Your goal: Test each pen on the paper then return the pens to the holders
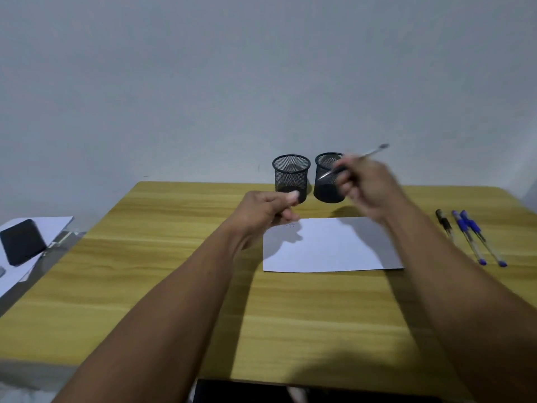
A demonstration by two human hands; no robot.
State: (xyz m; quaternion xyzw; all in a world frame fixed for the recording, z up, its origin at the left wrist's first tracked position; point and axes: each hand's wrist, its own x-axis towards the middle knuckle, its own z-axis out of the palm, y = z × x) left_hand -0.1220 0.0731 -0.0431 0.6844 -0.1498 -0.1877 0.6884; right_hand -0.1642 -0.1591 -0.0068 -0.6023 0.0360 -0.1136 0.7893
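My right hand [367,189] is shut on a black-grip pen [364,157], held tilted in the air in front of the right mesh holder [327,184]. The hand is blurred. My left hand [268,209] is closed above the far left corner of the white paper [331,245]; whether it holds a cap or anything else is hidden. A faint scribble [290,226] marks the paper near that corner. The left mesh holder [291,175] stands beside the right one; both look empty. One black pen [444,225] and two blue pens [479,238] lie on the table at the right.
The wooden table [174,271] ends at a grey wall behind the holders. At the far left, off the table, a black box [21,241] rests on white sheets [52,225].
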